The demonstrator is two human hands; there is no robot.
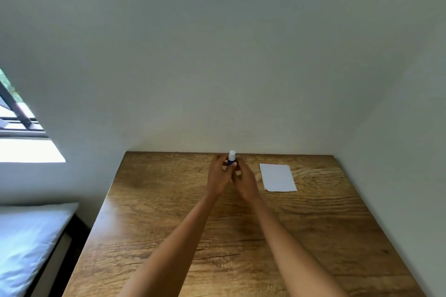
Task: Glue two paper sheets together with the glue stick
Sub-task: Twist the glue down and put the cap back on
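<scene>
Glue stick held upright in both hands, paper not yet touched.

The glue stick (231,158) stands with its long axis near vertical, white end up and blue body below, above the far edge of the table (169,200). The left hand (220,176) and right hand (243,182) both close their fingers around its lower part; whether the cap is on I cannot tell. The paper (277,177) lies flat just right of the hands, seemingly unglued, so spreading and pressing likely remain.

Both hands, the left hand (218,173) and the right hand (245,182), hold the glue stick (231,158) upright over the counter (169,212); the paper sheets (277,177) lie at three o'clock of them.
</scene>
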